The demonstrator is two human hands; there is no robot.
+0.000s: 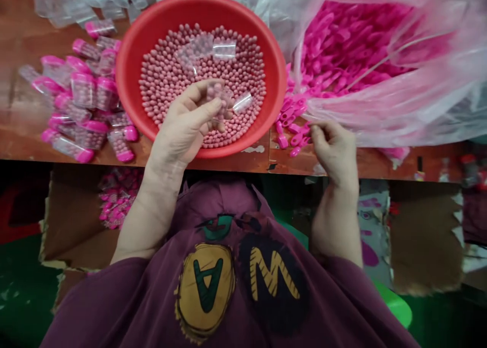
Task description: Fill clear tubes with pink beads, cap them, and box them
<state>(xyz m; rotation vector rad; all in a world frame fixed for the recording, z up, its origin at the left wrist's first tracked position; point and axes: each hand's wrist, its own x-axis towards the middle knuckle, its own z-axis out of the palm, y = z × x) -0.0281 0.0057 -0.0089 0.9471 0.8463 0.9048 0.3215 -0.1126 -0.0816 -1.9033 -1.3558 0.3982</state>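
Observation:
My left hand (186,117) is closed around a small clear tube (220,97) with pink beads inside, held above the red basin (127,74). The basin holds many round pink beads (163,59). Among them lie other clear tubes, one of them (242,102) just right of my fingers. My right hand (333,145) is at the table's front edge, thumb and forefinger pinched at a small pile of bright pink plastic pieces (291,112). A pink piece (303,134) touches its fingertips; whether it is gripped is hard to make out.
Capped bead-filled tubes (83,92) are heaped left of the basin. Empty clear tubes (102,3) lie behind it. A large plastic bag (380,119) of pink pieces stands at the right. Below the table edge, a cardboard box (72,216) holds more pink-capped tubes.

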